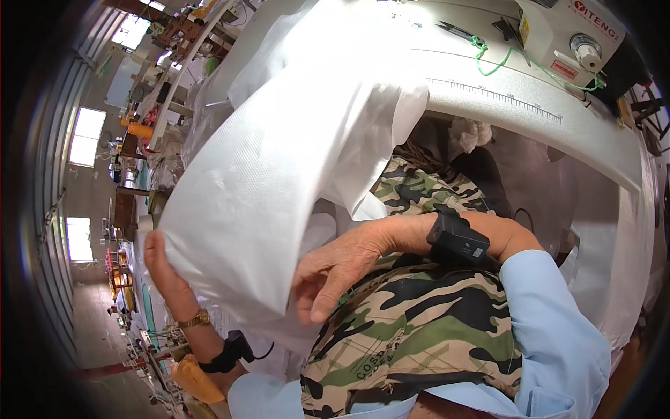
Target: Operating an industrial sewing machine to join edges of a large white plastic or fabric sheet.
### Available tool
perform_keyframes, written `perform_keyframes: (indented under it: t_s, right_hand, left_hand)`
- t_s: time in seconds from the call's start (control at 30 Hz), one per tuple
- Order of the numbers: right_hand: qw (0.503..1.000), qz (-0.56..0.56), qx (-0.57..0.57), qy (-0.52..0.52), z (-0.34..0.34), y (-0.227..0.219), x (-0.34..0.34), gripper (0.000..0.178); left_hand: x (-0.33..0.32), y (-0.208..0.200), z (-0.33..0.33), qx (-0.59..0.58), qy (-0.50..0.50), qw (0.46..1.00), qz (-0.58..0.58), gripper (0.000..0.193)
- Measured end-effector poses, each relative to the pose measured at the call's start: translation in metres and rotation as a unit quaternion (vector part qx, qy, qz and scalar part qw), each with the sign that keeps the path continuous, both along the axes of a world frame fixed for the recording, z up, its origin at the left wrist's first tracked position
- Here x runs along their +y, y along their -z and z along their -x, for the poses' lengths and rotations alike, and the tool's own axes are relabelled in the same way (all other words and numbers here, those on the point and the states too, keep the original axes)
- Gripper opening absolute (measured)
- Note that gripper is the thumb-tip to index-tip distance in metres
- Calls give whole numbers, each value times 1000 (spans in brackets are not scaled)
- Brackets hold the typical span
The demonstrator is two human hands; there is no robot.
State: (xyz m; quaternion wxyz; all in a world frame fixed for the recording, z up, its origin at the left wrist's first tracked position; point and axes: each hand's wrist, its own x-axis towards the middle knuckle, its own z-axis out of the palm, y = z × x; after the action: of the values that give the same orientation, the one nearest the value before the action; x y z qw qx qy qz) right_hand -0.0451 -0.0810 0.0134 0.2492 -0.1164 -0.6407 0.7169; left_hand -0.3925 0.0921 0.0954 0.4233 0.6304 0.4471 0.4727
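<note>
Head view: white sheet [244,188] lies between both hands [166,272] [338,265].

Left hand [165,274] partly behind white sheet [244,185]

White sheet [244,174], green-brown camouflage apron [433,328]

Worn are pale-blue sleeves [555,325], a camouflage apron [436,328], black wrist devices [457,239], a gold watch [198,318].
</note>
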Motion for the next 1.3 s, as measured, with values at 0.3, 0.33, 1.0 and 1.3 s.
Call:
perform_keyframes:
  t_s: [0.3, 0.33, 1.0, 1.3]
  right_hand:
    - [779, 245, 312, 485, -29, 67, 85, 45]
    - [740, 261, 314, 535, -29, 61, 88, 46]
    - [859, -108, -1, 501, 4, 71, -14, 43]
    - [800, 245, 96, 539, 4, 79, -43, 23]
  left_hand:
    - [16, 62, 10, -33, 2, 997, 71, 14]
    - [17, 62, 12, -26, 2, 998, 65, 14]
    - [90, 115, -6, 368, -70, 896, -238, 16]
    - [56, 92, -97, 553, -32, 703, -445, 9]
